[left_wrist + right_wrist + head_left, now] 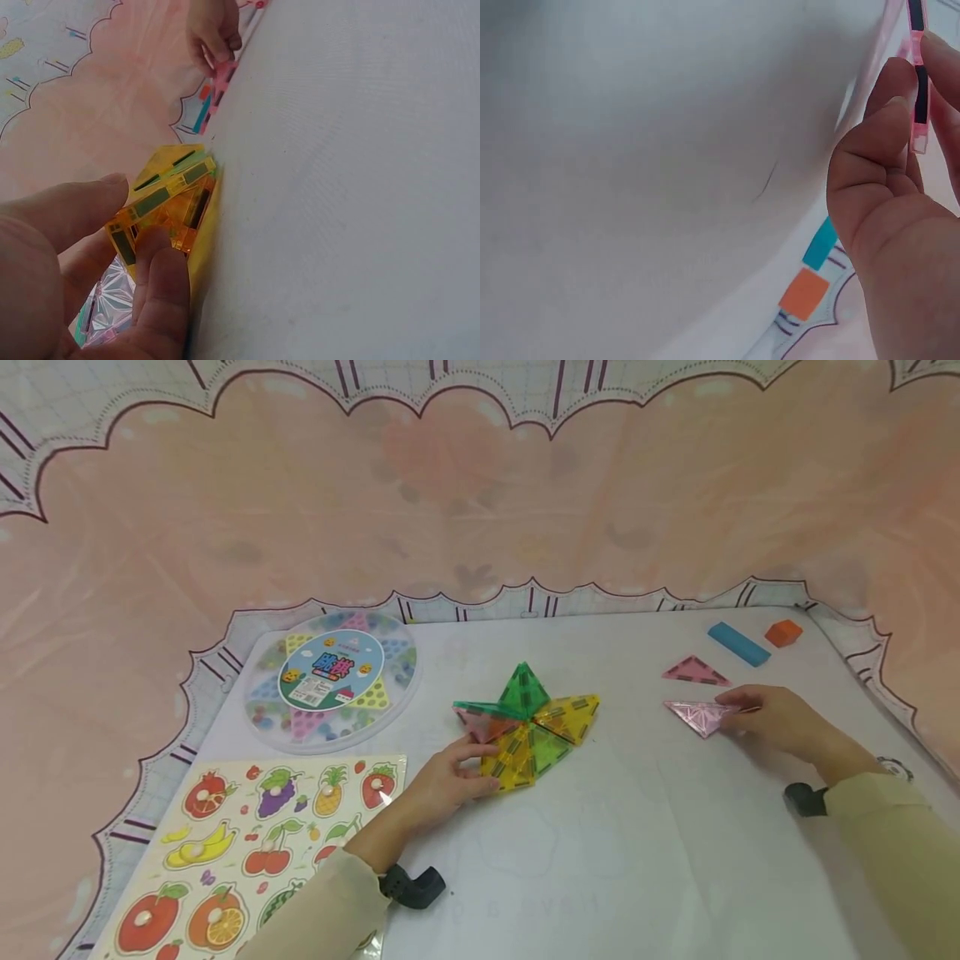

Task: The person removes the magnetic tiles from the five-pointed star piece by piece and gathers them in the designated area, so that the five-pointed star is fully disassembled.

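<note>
A star-shaped build of translucent magnetic tiles in green, yellow and pink lies mid-table. At its near left point my left hand pinches a yellow triangular magnetic tile, with thumb and fingers on either side in the left wrist view. Off to the right, my right hand grips a shiny pink triangular magnetic tile by its right corner. That tile shows edge-on in the right wrist view, between thumb and fingers. Just beyond it lies another pink triangular tile.
Toward the back right lie a blue block and an orange block. A round Chinese checkers set sits at the back left. The fruit puzzle board extends under my left forearm. Behind the table hangs a peach patterned cloth.
</note>
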Demonstrator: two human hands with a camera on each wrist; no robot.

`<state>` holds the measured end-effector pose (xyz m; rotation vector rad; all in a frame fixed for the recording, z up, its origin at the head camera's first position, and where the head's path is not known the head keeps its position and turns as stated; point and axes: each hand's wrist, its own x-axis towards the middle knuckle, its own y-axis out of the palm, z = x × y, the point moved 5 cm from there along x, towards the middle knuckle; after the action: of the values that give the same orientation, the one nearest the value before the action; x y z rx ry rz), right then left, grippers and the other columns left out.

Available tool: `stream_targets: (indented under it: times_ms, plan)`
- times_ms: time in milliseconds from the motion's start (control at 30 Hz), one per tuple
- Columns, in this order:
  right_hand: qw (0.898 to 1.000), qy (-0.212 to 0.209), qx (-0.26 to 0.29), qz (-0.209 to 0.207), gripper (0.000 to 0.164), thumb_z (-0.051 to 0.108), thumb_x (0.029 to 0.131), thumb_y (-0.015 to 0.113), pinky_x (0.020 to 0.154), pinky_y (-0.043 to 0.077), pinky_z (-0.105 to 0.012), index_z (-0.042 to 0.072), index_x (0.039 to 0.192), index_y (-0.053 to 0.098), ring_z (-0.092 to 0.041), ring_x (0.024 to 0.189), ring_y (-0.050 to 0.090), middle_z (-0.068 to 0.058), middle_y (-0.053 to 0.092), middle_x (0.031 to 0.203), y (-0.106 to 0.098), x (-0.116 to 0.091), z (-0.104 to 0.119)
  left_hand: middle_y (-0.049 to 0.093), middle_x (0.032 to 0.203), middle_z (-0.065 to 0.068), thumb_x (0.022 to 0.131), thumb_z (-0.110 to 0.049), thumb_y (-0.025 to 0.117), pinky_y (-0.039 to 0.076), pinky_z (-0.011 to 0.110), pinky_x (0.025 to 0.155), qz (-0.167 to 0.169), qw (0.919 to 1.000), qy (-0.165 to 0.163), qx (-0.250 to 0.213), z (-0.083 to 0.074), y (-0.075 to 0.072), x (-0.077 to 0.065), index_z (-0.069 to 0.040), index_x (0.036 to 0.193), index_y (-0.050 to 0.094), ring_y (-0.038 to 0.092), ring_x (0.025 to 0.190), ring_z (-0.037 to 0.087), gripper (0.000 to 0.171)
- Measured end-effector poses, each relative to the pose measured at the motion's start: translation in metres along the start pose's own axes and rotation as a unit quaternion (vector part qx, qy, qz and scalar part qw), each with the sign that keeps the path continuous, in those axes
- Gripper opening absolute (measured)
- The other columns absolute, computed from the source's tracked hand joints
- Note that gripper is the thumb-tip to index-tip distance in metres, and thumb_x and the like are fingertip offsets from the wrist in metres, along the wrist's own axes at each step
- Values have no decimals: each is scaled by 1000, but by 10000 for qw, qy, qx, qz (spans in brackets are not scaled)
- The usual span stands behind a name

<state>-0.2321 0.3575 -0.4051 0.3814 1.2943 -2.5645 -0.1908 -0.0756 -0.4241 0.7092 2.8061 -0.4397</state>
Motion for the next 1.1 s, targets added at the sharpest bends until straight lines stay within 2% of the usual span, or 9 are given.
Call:
stream_targets:
  times_ms: [367, 633, 733, 833, 933, 1100]
  plan:
    - [9994, 279, 182, -12, 74, 52, 80, 58, 87, 36, -52, 4, 132, 38, -39, 111, 36, -23, 40, 125, -1, 9, -6, 20, 145, -6, 79, -27, 69, 46, 28, 78, -1, 10000, -48, 27, 1, 0, 0, -23, 119, 57, 47, 104, 19, 42]
    - [9985, 464, 227, -170, 77, 53, 80, 56, 85, 38, -52, 3, 134, 33, -41, 111, 36, -25, 36, 128, 0, 8, -4, 18, 146, 3, 82, -18, 65, 46, 28, 79, 55, 9999, -110, 65, -22, 1, -12, -14, 123, 54, 46, 107, 22, 42]
    - [9977, 579, 157, -320, 79, 56, 80, 54, 80, 41, -51, 3, 135, 32, -43, 111, 35, -25, 34, 129, -2, 6, -3, 18, 146, 2, 82, -18, 65, 45, 28, 79, 92, 9999, -81, 77, -19, 1, -11, -15, 123, 54, 45, 108, 22, 42]
    - [9981, 475, 103, -389, 77, 57, 81, 52, 77, 43, -49, 5, 134, 34, -43, 112, 34, -25, 34, 129, -4, 1, 3, 18, 146, -2, 81, -23, 66, 45, 28, 80, 81, 9999, -75, 95, -10, 0, -6, -19, 121, 55, 44, 108, 21, 42]
    - [9990, 183, 139, -395, 71, 54, 82, 53, 77, 42, -51, 8, 133, 37, -42, 112, 35, -23, 35, 131, -4, -7, 16, 19, 145, -7, 79, -28, 68, 44, 28, 81, 31, 9999, -67, 137, -1, 0, -1, -24, 119, 56, 44, 109, 19, 42]
    - [9982, -374, 232, -397, 62, 46, 84, 56, 79, 43, -48, 10, 131, 42, -37, 110, 41, -19, 41, 128, 3, -20, 46, 20, 145, -5, 79, -28, 68, 45, 28, 82, -6, 9999, 110, 125, 2, 0, 2, -23, 118, 57, 47, 110, 18, 41]
